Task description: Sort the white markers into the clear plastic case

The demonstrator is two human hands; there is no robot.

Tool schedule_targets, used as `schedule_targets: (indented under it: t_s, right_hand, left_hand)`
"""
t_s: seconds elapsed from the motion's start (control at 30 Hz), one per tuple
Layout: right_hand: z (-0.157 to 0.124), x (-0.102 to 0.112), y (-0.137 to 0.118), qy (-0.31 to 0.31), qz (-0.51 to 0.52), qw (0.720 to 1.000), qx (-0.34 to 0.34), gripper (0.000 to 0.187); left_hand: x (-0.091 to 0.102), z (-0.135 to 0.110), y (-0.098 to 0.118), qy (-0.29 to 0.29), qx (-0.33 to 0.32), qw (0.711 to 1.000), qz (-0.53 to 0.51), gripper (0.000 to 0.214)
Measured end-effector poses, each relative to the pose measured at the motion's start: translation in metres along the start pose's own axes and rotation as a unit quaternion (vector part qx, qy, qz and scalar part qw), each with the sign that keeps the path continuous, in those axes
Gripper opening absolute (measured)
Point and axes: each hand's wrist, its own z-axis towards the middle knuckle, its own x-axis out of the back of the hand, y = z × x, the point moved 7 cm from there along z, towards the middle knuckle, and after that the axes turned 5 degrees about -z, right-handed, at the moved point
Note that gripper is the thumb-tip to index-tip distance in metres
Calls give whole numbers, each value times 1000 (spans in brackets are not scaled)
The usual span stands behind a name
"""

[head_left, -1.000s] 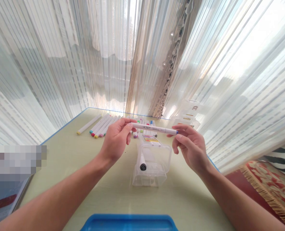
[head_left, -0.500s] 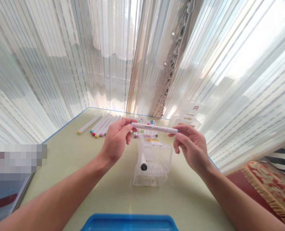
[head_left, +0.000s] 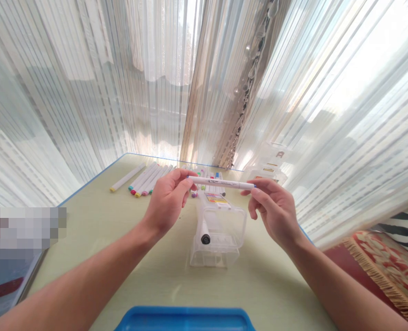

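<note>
Between my two hands a white marker with blue ends is held level in the air. My left hand pinches its left end, and my right hand pinches the right end. Below the marker, a clear plastic case stands open on the table. Inside it lies one white marker with a black cap, its end facing me. Behind my left hand, a row of white markers with coloured caps lies on the table. More markers show behind the held one, partly hidden by it.
The pale green table has a blue edge. A blue plastic object lies at the near edge. Another clear case stands at the back right, before sheer striped curtains. A patterned fringed cloth is at the right.
Both hands stay in nearly the same place with the marker between them. The fingers of my left hand have curled in slightly.
</note>
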Motion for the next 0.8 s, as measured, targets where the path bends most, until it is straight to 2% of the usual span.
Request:
schedule_targets:
  t_s: [0.47,0.8]
  right_hand:
    - [1,-2,-3,14,-29,999,7,17]
    - [1,-4,2,1,-21,1000,-20,18]
  left_hand:
    - [0,-3,5,-1,-5,999,47,18]
    - [-3,-5,4,-11,-2,999,49,19]
